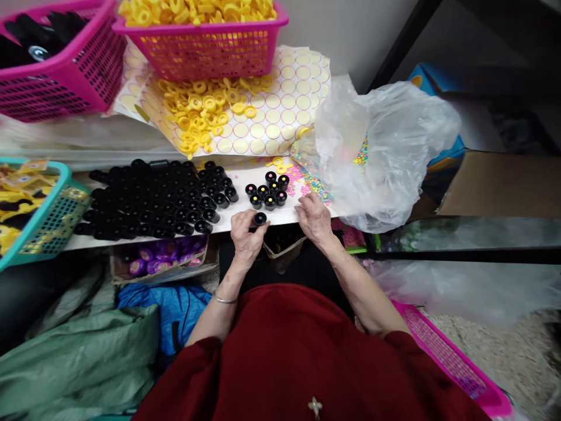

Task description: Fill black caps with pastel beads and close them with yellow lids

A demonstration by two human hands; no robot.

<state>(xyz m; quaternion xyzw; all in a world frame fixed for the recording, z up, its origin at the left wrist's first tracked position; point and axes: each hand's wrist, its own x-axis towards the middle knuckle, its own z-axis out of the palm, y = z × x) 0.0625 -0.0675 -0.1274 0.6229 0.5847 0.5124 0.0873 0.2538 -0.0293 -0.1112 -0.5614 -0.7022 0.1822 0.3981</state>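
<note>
Near the front edge of the white tabletop (236, 221), my left hand (246, 235) is closed round a small black cup-shaped piece (260, 218), its dark round end facing up. My right hand (314, 217) rests at the edge of a scatter of small pink and coloured beads (298, 181), fingers curled together; anything between the fingertips is too small to make out. Just beyond my left hand stands a cluster of similar black pieces (269, 202) with a pink or yellow dot in each top. Many more black pieces (149, 202) cover the tabletop to the left.
Yellow plastic parts (204, 108) lie on a sheet of round stickers (302, 88) below a pink basket (201, 49). A clear plastic bag (385, 140) with beads sits at right. At left are a teal basket (65, 210) and another pink basket (83, 76).
</note>
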